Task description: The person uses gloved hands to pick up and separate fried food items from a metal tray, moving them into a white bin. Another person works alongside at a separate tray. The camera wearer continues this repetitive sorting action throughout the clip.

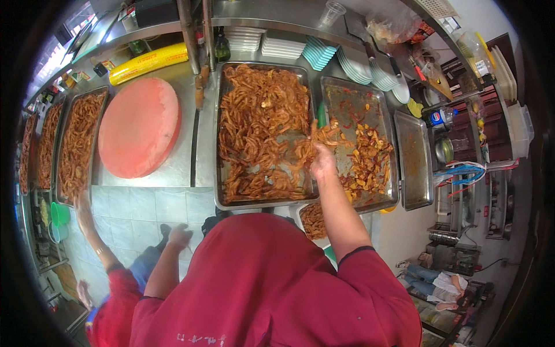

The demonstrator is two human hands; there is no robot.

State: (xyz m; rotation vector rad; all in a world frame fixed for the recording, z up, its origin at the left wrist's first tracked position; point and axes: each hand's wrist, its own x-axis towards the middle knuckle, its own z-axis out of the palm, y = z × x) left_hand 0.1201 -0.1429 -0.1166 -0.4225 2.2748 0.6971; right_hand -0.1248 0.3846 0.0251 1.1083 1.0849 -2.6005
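My right hand point(323, 161) grips a bunch of braised chicken feet point(331, 133) above the inner edges of two steel trays. Under and left of it lies a large tray point(318, 191) spread with chicken feet point(256, 112), its metal base showing in patches. To the right, a second tray point(340, 93) holds seasoning pieces and red chillies point(368, 158), mostly in its lower right part. A green object point(321, 115) sits between the trays, partly covered. Low at my left side hangs my left hand point(180, 236), away from the counter, its fingers blurred and no object visible in it.
Left stands a round pink cutting board point(136, 128), with a yellow film roll point(149, 63) behind. A co-worker's hand point(80, 197) reaches a tray of chicken feet point(78, 143). Stacked dishes point(284, 45) line the back; another steel tray point(414, 160) is right. A filled container point(313, 221) sits below.
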